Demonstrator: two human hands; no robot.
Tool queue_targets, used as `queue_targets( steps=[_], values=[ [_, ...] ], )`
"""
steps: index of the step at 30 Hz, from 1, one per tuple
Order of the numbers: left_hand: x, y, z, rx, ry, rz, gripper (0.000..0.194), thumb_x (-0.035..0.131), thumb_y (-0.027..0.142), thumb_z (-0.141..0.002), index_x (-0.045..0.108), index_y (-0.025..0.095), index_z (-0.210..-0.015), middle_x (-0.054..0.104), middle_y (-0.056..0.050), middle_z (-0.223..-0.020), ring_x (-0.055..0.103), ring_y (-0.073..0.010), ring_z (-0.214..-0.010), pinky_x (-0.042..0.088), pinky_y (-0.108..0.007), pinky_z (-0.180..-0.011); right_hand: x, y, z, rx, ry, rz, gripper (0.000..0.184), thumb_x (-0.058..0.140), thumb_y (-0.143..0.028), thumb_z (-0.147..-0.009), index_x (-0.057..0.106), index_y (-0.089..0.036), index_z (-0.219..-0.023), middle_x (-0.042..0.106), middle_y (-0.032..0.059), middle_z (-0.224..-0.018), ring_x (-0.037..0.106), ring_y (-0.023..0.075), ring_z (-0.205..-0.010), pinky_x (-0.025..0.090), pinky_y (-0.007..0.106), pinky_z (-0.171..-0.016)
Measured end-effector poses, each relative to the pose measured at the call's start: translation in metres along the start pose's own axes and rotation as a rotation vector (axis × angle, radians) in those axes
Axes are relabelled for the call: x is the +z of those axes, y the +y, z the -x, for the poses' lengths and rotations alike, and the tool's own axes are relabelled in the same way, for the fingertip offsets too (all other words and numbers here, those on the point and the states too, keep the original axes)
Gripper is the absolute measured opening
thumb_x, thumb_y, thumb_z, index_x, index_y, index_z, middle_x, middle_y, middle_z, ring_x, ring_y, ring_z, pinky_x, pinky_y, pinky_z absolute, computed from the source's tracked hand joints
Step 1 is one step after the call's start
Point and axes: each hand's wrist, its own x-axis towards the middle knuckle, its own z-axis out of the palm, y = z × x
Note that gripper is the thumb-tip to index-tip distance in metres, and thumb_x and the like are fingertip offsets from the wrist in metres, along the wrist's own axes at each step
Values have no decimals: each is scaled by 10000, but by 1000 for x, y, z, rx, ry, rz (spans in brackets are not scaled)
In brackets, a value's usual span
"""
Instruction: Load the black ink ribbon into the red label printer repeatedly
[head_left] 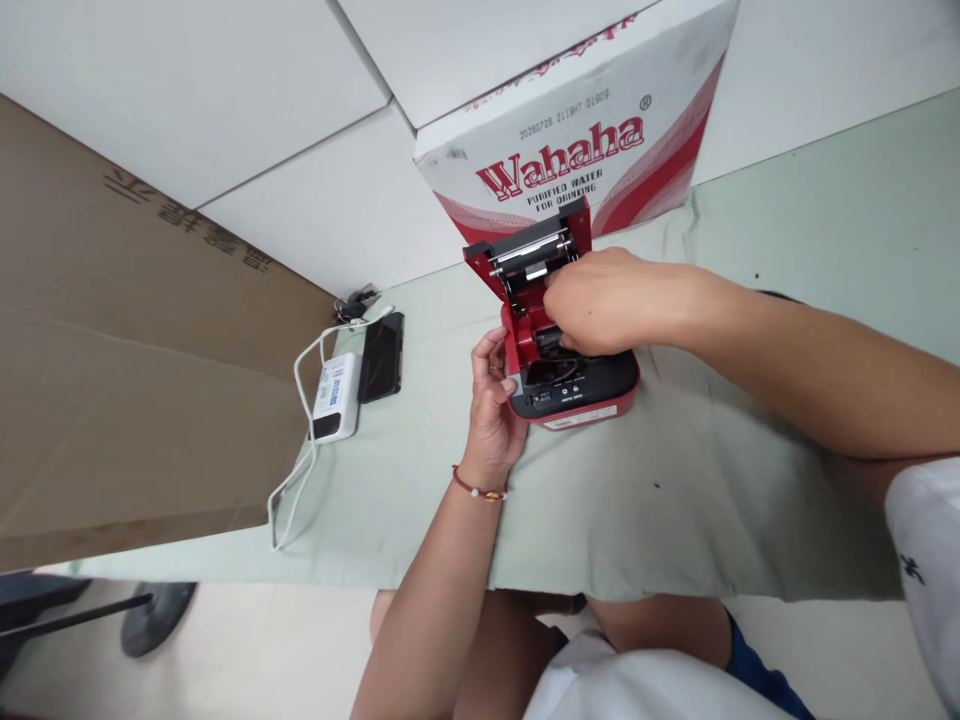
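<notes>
A small red and black label printer [574, 395] rests on the cloth-covered table, its hinged lid [529, 250] raised and a metal-and-black roller [531, 262] showing under the lid. My left hand [495, 400] grips the printer's left side, thumb on the front corner and fingers along the red wall. Over the open compartment, my right hand [600, 300] reaches in from the right with its fingers curled. A dark cylindrical part [549, 340] shows beside those fingertips. The hand hides most of the compartment, and what it pinches cannot be made out.
Behind the printer a white and red Wahaha water carton [570, 130] leans by the wall. To the left lie a black phone [382, 357], a white power bank [339, 390] with a white cable [298, 375], and keys [354, 305]. A large cardboard box [150, 380] borders the left side.
</notes>
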Motion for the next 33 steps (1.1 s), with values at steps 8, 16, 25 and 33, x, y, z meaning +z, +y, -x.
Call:
queue_targets(
  steps=[8, 16, 25, 33],
  values=[
    [7, -1, 6, 163, 58, -125, 539, 824, 559, -862, 732, 386, -1363, 634, -20, -1541, 493, -309, -1562, 362, -487, -1357, -42, -2, 28, -237, 157, -137, 333, 486, -261, -1043, 810, -190, -1067, 797, 92, -987, 651, 220, -871, 434, 346, -797],
    [9, 14, 24, 500, -126, -614, 369, 612, 589, -1036, 874, 382, -1193, 425, 46, -1786, 146, -363, -1770, 120, -640, -1448, -43, 3, 25, -39, 362, -29, 563, 438, -405, -1103, 550, -143, -1588, 577, 177, -1598, 397, 379, -1539, 370, 429, -1172],
    [16, 33, 32, 508, -213, -724, 280, 764, 595, -946, 890, 397, -1098, 433, 36, -1757, 101, -422, -1762, -64, -740, -1421, -44, -1, 36, -111, 225, 59, 356, 438, -322, -1100, 708, -186, -1289, 754, 136, -1214, 653, 279, -1054, 394, 361, -810],
    [16, 34, 31, 514, -150, -709, 262, 897, 580, -805, 897, 371, -962, 464, 26, -1705, 41, -459, -1756, -123, -712, -1420, -37, 1, 28, -130, 204, 108, 341, 484, -299, -1066, 717, -162, -1274, 753, 176, -1219, 644, 304, -1073, 405, 371, -779]
  ],
)
